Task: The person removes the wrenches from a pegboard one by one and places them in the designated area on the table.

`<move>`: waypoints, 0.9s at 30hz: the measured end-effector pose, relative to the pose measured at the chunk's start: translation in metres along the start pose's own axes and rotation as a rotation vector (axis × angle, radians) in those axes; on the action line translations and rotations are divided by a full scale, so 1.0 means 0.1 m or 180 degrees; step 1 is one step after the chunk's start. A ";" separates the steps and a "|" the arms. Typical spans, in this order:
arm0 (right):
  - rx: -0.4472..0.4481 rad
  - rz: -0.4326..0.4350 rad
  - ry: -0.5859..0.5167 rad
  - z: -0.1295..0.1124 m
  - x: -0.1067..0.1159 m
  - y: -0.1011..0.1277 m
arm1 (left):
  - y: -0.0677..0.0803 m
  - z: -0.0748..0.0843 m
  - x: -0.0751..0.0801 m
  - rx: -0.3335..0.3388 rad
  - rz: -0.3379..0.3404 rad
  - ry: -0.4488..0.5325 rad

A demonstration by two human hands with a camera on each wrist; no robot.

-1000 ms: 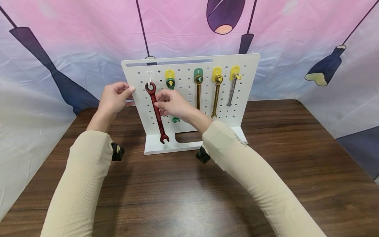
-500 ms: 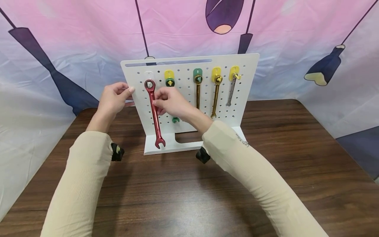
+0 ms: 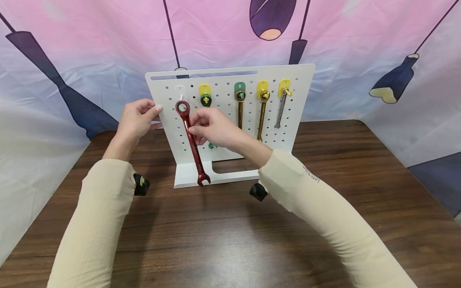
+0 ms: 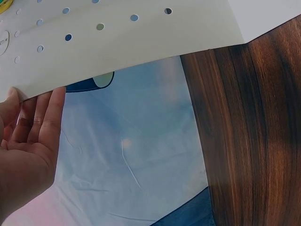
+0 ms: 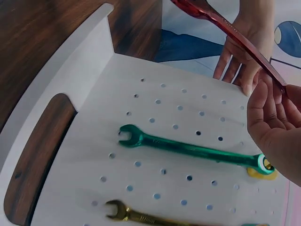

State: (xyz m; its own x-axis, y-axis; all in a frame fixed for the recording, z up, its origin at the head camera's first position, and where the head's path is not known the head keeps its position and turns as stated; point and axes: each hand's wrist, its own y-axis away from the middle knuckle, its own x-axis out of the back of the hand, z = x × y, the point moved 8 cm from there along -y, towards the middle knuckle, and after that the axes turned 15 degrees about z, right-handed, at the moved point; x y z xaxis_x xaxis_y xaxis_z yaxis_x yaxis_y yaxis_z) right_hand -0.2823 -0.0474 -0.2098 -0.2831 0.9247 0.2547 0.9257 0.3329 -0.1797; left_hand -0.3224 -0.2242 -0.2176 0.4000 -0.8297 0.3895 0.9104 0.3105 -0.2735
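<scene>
Behind and rightward of our right hand, four wrenches hang hooked; only the red wrench, which it pinches, seems unhooked; our left hand pinches the pegboard.

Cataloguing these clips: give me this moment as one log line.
left hand: pinches white perforated board edge | right hand: holds red metal wrench | ring end: appears off white hook

The left sleeve and the right sleeve are both of cream cloth, close-fitting, with fine ribs. The right one carries small dark lettering, difficult to read. Beside each cuff there is a black block. The left hand and the right hand are bare.
</scene>
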 end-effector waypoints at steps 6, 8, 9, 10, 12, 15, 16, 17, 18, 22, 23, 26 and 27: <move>-0.0104 0.0007 0.0133 0.16 0.15 0.15 | 0.00 0.01 0.00 -0.0007 -0.0009 -0.0002; -0.0153 -0.0003 0.0186 0.24 0.19 0.21 | 0.00 0.01 0.00 -0.0005 -0.0009 -0.0017; -0.0180 -0.0009 0.0207 0.28 0.21 0.24 | 0.00 0.01 0.00 -0.0003 -0.0008 -0.0035; -0.0214 -0.0013 0.0235 0.33 0.23 0.27 | -0.01 0.01 0.00 -0.0001 -0.0013 -0.0040; -0.0312 -0.0016 0.0229 0.44 0.28 0.34 | -0.01 0.00 0.00 0.0000 -0.0022 -0.0054; -0.0507 -0.0001 0.0158 0.61 0.33 0.44 | -0.01 -0.01 0.00 0.0001 -0.0025 -0.0066; -0.0550 -0.0001 0.0137 0.66 0.35 0.47 | -0.01 -0.01 0.00 0.0002 -0.0027 -0.0066; -0.0592 -0.0011 0.0106 0.71 0.36 0.51 | -0.02 -0.01 0.00 0.0004 -0.0027 -0.0062; -0.0606 -0.0025 0.0113 0.76 0.38 0.54 | -0.02 -0.01 -0.01 0.0009 -0.0030 -0.0057; -0.0668 -0.0156 0.0133 0.93 0.43 0.66 | -0.01 -0.01 -0.01 0.0020 -0.0040 -0.0062; -0.0723 -0.0187 0.0119 0.98 0.44 0.70 | -0.01 -0.01 -0.01 0.0021 -0.0044 -0.0066; -0.0889 -0.0233 0.0021 1.10 0.47 0.79 | -0.01 0.00 -0.01 0.0020 -0.0055 -0.0089; -0.0940 -0.0236 -0.0022 1.14 0.48 0.82 | -0.01 0.00 -0.01 0.0022 -0.0058 -0.0091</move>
State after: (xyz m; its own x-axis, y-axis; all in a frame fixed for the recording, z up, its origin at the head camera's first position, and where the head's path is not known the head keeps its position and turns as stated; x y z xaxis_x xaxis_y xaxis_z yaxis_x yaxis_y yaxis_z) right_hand -0.2488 0.0452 -0.3209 -0.3533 0.9015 0.2500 0.9351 0.3322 0.1236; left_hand -0.3241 -0.2234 -0.2177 0.3860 -0.8217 0.4194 0.9182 0.2986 -0.2601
